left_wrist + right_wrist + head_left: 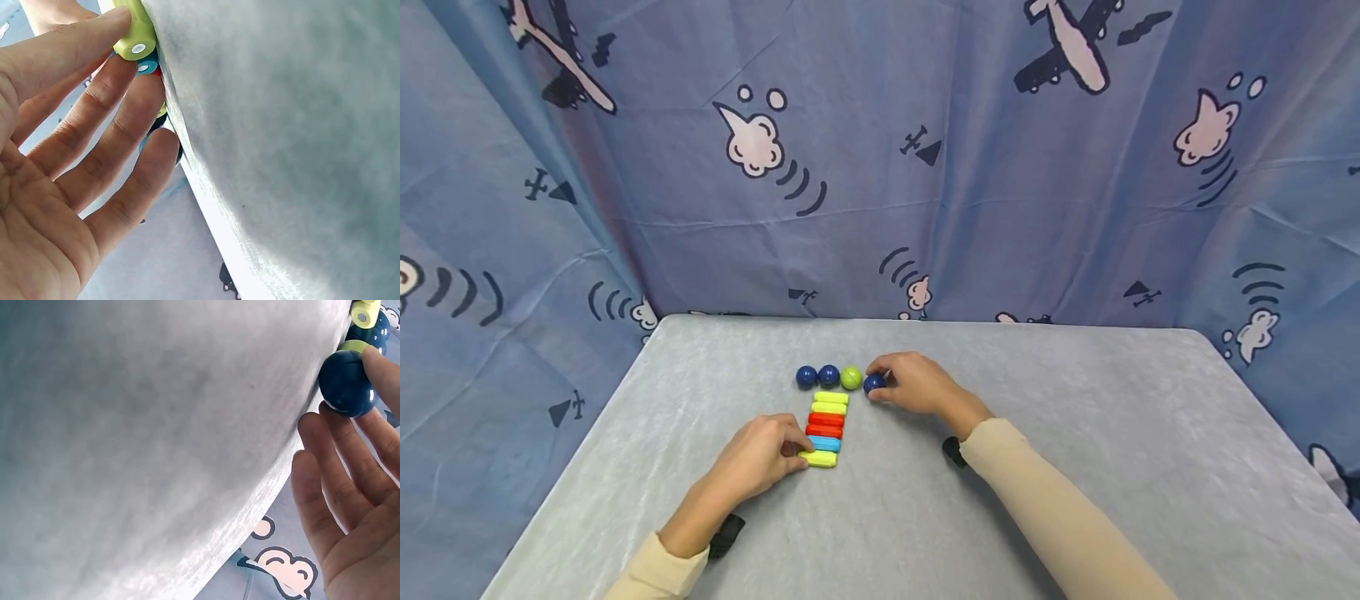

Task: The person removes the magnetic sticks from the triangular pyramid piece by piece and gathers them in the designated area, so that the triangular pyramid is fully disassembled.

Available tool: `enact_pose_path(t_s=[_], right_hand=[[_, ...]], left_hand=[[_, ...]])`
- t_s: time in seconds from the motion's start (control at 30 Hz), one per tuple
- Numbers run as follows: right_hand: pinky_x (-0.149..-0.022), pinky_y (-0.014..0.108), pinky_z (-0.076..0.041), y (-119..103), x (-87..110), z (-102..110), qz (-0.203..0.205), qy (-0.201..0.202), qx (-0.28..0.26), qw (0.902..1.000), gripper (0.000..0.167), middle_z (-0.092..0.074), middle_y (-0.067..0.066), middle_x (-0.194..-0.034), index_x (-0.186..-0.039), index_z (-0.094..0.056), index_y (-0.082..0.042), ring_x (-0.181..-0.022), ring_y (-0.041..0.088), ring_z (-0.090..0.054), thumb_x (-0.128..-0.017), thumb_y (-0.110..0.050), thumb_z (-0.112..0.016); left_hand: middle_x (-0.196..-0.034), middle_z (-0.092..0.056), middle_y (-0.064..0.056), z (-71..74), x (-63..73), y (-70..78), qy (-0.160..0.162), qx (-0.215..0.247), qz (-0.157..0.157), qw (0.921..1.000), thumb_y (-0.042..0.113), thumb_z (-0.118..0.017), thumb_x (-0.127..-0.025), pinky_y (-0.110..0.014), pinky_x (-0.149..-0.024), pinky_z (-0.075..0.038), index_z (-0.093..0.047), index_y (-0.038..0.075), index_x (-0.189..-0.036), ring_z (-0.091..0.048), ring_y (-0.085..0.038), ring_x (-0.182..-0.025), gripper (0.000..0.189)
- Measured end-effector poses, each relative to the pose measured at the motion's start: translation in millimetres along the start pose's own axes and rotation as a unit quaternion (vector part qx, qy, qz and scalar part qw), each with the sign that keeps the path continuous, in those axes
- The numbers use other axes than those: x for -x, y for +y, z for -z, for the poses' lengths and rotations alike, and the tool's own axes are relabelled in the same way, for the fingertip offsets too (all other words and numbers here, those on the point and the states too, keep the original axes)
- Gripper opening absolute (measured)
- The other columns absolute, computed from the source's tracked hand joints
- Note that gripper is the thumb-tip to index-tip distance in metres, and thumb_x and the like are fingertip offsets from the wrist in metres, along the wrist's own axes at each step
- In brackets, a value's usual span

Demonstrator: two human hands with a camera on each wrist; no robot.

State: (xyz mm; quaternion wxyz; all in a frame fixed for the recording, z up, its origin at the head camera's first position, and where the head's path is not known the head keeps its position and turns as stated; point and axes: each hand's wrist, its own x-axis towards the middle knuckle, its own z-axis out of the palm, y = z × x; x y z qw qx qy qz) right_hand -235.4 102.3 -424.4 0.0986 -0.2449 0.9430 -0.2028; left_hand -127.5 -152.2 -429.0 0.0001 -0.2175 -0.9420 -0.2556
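Observation:
My left hand point(758, 454) pinches the left end of a yellow-green stick point(823, 459), the nearest in a column of short coloured sticks. Beyond it lie a light blue stick point(826, 444), two red sticks point(827, 419) and two more yellow-green ones point(831, 399). In the left wrist view the thumb presses on the held yellow-green stick point(139, 37). A dark blue ball point(874, 382) is between the thumb and fingers of my right hand point(917, 385). Just left of it sits a green ball point(851, 377), followed by two dark blue balls point(828, 376), all in a row behind the sticks.
Everything lies on a table with a pale grey cover point(1097, 442). A blue curtain point(865, 183) printed with planes hangs behind the table's far edge. Black straps point(955, 452) show at both wrists.

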Motion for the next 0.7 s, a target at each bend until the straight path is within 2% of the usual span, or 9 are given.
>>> enact_pose_path(t_s=[0.2,0.37,0.47,0.6,0.7], right_hand=[[-0.092,0.037,-0.053,0.3,-1.4,-1.3,0.001,0.000,-0.002,1.0000,0.039,-0.072,-0.004,-0.112,-0.123,-0.069,-0.020,-0.099,0.013,-0.065,-0.088,-0.034,-0.077],[-0.094,0.039,-0.053,2.1,2.8,2.7,0.004,-0.002,0.005,1.0000,0.046,-0.070,-0.003,-0.122,-0.131,-0.065,-0.019,-0.105,0.015,-0.065,-0.089,-0.036,-0.075],[-0.094,0.041,-0.053,4.9,13.1,8.6,0.008,0.006,0.011,0.9999,0.047,-0.067,-0.001,-0.128,-0.132,-0.064,-0.018,-0.107,0.017,-0.065,-0.089,-0.035,-0.074],[-0.090,0.044,-0.054,16.8,36.0,18.4,0.017,0.032,0.032,0.9988,0.044,-0.066,0.001,-0.128,-0.131,-0.064,-0.017,-0.108,0.020,-0.066,-0.091,-0.034,-0.072],[-0.089,0.045,-0.054,31.4,56.2,25.3,0.020,0.051,0.050,0.9972,0.042,-0.066,0.002,-0.127,-0.129,-0.065,-0.017,-0.108,0.021,-0.066,-0.092,-0.035,-0.071]], left_hand=[[-0.080,-0.067,0.011,-0.5,-0.4,-1.0,0.004,-0.008,0.000,1.0000,0.013,-0.087,-0.072,-0.018,-0.060,-0.043,-0.080,0.017,-0.086,-0.053,0.002,-0.067,0.016],[-0.081,-0.069,0.011,-1.2,-2.3,-2.6,0.005,-0.005,-0.003,1.0000,0.014,-0.087,-0.072,-0.017,-0.059,-0.043,-0.080,0.017,-0.087,-0.052,0.004,-0.066,0.017],[-0.080,-0.068,0.011,-1.0,-3.3,-3.9,0.008,-0.004,-0.008,0.9999,0.014,-0.088,-0.071,-0.017,-0.058,-0.043,-0.080,0.017,-0.086,-0.052,0.005,-0.065,0.017],[-0.080,-0.068,0.012,1.9,-4.4,-5.2,0.014,-0.007,-0.011,0.9998,0.016,-0.088,-0.071,-0.017,-0.060,-0.044,-0.080,0.018,-0.085,-0.055,0.004,-0.067,0.016],[-0.079,-0.068,0.012,8.6,-5.6,-10.1,0.018,-0.009,0.002,0.9998,0.017,-0.087,-0.074,-0.018,-0.060,-0.045,-0.080,0.018,-0.087,-0.057,0.002,-0.068,0.015]])
